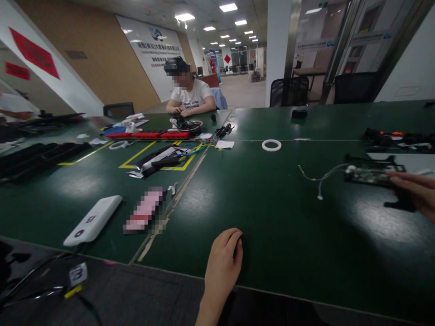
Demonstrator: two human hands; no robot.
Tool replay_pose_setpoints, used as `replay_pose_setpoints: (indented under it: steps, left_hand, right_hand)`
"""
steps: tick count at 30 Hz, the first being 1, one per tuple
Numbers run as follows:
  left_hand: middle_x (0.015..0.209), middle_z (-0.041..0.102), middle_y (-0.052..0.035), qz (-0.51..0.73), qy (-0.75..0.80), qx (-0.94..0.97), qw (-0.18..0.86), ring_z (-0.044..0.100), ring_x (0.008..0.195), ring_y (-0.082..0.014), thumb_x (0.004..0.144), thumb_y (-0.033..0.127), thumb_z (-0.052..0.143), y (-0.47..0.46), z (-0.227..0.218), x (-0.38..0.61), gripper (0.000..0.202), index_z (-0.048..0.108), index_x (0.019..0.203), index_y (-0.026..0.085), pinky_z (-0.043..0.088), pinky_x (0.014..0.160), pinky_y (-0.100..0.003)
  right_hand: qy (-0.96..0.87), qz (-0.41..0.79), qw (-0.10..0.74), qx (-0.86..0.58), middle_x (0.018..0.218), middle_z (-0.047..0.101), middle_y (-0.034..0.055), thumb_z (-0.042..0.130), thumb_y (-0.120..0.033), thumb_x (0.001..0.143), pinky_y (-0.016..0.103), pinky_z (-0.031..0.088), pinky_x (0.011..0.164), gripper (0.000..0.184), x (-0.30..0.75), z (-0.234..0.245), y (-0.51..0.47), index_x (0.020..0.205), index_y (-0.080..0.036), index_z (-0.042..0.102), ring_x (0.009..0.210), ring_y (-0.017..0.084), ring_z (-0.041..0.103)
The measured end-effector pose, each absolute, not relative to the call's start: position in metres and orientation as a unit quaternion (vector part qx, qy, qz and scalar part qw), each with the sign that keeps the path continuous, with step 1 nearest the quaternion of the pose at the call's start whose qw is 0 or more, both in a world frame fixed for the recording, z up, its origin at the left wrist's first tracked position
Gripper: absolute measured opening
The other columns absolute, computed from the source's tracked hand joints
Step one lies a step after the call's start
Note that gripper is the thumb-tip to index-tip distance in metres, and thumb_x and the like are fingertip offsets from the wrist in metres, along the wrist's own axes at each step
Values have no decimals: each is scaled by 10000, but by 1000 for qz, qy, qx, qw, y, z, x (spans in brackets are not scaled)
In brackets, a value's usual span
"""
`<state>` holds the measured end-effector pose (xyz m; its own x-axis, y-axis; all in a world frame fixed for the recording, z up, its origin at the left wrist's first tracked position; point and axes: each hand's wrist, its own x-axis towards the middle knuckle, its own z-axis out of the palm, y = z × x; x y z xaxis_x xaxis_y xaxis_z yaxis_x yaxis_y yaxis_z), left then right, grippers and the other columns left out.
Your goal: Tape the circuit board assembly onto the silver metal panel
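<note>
My left hand [224, 258] rests on the green tabletop near its front edge, back up, with the fingers curled in and close together. Nothing shows in it. At the right edge of the view, my right hand [416, 190] grips a black plastic frame with a circuit board [370, 175], held above the table. Thin pale wires [324, 176] trail from the board's left end, one with a small white connector. The fingers and the frame are slightly blurred, and part of this hand is cut off by the picture's edge.
A white power bank [93, 220] and a pixelated pink object [146, 210] lie to the left. Beyond are a black-and-white part [158, 160], red strips [146, 135], and a white ring [271, 145]. A co-worker [190, 93] sits across. Black parts [401, 138] lie far right.
</note>
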<state>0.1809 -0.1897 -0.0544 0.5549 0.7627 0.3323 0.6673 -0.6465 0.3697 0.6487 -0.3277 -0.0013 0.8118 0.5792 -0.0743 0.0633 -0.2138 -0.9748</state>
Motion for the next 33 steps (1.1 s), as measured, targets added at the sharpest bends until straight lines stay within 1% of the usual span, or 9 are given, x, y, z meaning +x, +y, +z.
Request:
replay_pose_setpoints:
  steps: [2,4,8,11,13,18,22,28,33]
  left_hand:
    - [1124,601,-55,242,406,876,96,575,1046,-216,896,169,440,-190,-55,181,256,584,1100,225,499,903,-412]
    - [1120,603,-57,244,404,877,94,577,1047,-219,897,172,439,-190,-56,181,256,583,1102,225,497,906,-418]
    - [1124,599,-59,244,403,877,99,574,1050,-216,899,168,435,-190,-56,182,255,580,1101,223,492,913,-416]
    - [1125,598,-59,242,402,877,100,573,1046,-212,896,165,435,-190,-55,182,254,580,1098,221,492,910,-408]
    - [1125,598,-59,240,402,878,101,572,1048,-213,896,166,436,-190,-55,182,254,580,1098,222,493,907,-406]
    - [1128,598,-61,245,401,877,104,570,1052,-213,895,166,438,-190,-54,182,253,578,1100,219,489,913,-411]
    - [1126,595,-58,239,402,877,108,570,1045,-206,896,157,437,-190,-54,183,256,575,1102,218,489,912,-407]
    - [1147,584,-59,237,405,877,107,559,1067,-213,899,160,437,-190,-57,181,267,565,1125,220,483,925,-419]
    - [1174,573,-61,252,391,876,127,552,1094,-221,908,182,429,-190,-49,186,284,536,1165,234,474,946,-433]
  right_hand:
    - [-203,332,589,-708,1148,589,106,652,-225,851,266,454,763,163,630,-23,-318,1006,-232,703,948,153,585]
    - [-224,401,551,-696,1156,588,78,681,-250,815,228,475,733,223,606,-42,-309,1037,-249,702,926,157,589]
    - [-297,459,487,-681,1138,592,46,719,-374,755,230,504,672,370,565,-61,-295,1104,-263,669,877,185,597]
    - [-346,481,453,-666,1163,573,33,685,-431,774,237,497,662,408,549,-67,-286,1146,-271,633,858,177,595]
    - [-387,480,431,-658,1180,558,30,652,-447,796,248,496,682,405,543,-71,-280,1160,-271,618,878,175,587]
    - [-455,460,397,-651,1240,510,27,612,-439,808,345,493,837,415,527,-77,-265,1186,-271,590,983,199,565]
    - [-457,458,392,-654,1329,435,17,588,-434,824,358,470,905,451,514,-70,-262,1252,-303,535,1063,208,538]
    - [-470,462,358,-662,1352,416,24,548,-441,852,384,390,1017,578,509,-58,-269,1390,-320,376,1212,234,433]
    - [-552,359,274,-701,1447,275,40,486,-567,875,467,245,1104,685,506,-52,-281,1456,-296,245,1321,273,265]
